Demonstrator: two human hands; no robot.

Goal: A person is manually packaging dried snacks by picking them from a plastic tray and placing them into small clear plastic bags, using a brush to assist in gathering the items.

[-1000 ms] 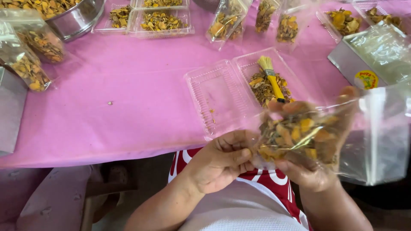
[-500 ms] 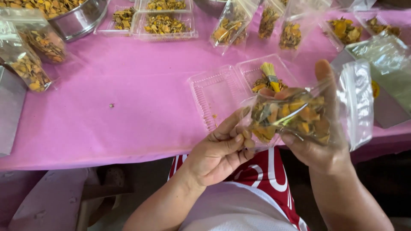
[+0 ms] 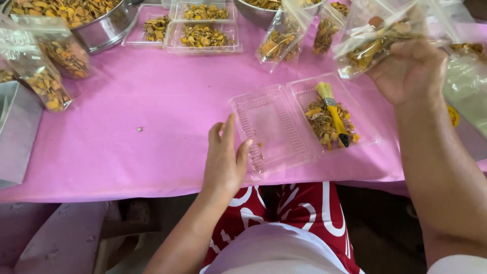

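My right hand [image 3: 408, 68] is raised over the far right of the table and grips a clear plastic bag [image 3: 373, 40] filled with yellow-brown dried slices. My left hand [image 3: 225, 157] lies flat and open on the pink tablecloth [image 3: 152, 106], its fingers touching the lid edge of an open clear clamshell box [image 3: 274, 127]. The box's right half holds a small pile of dried slices [image 3: 324, 119] with a yellow-handled brush [image 3: 332, 111] lying on top.
Filled clear bags stand at the left [image 3: 48, 66] and far middle [image 3: 281, 38]. Two metal bowls of slices [image 3: 91, 20] and several filled clamshell boxes [image 3: 203, 33] line the back. A grey metal box [image 3: 18, 132] sits at the left edge.
My right hand has lifted the filled bag up and away toward the far right. My left hand has let go of the bag and dropped onto the tablecloth beside the clamshell box.
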